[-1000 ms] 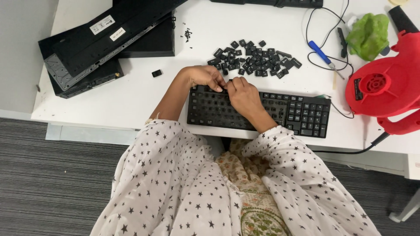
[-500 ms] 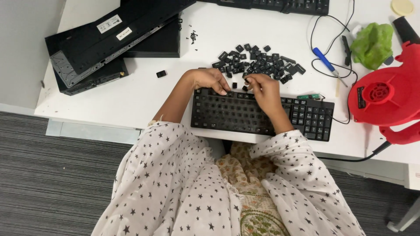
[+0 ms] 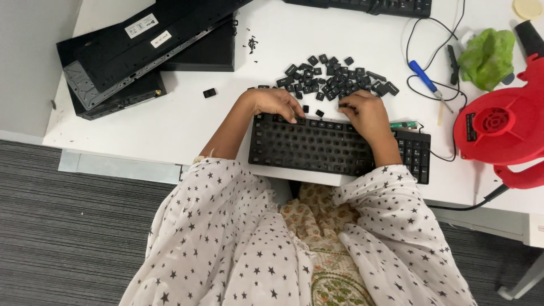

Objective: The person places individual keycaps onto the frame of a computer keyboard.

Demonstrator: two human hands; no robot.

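The person sat at the near edge of the white surface [image 3: 187, 122], sleeves of a star-patterned garment [image 3: 226, 238] filling the foreground. Directly ahead lay a black keyboard [image 3: 317, 148], its main field stripped of keycaps, its long axis running left to right along the surface edge; the number pad at its right end retained its keys.

The left hand [image 3: 276, 103] rested on the keyboard's upper-left corner, fingers curled downward; whether they pinched a keycap could not be determined. The right hand [image 3: 365, 113] lay over the upper edge right of centre, fingers bent toward the far side, its grip likewise not discernible.

Just beyond both hands lay a pile of loose black keycaps [image 3: 334, 79], spread in a band parallel to the keyboard. The pile lay directly ahead of the right hand, touching or nearly touching its fingertips, and ahead and to the right of the left hand. The right hand was the nearer.

A single keycap [image 3: 209, 92] lay apart to the left. Farther off were stacked black casings [image 3: 141, 42] at far left, a blue-handled screwdriver [image 3: 424, 78], a green cloth [image 3: 487, 56] and a red blower [image 3: 501, 127] to the right.
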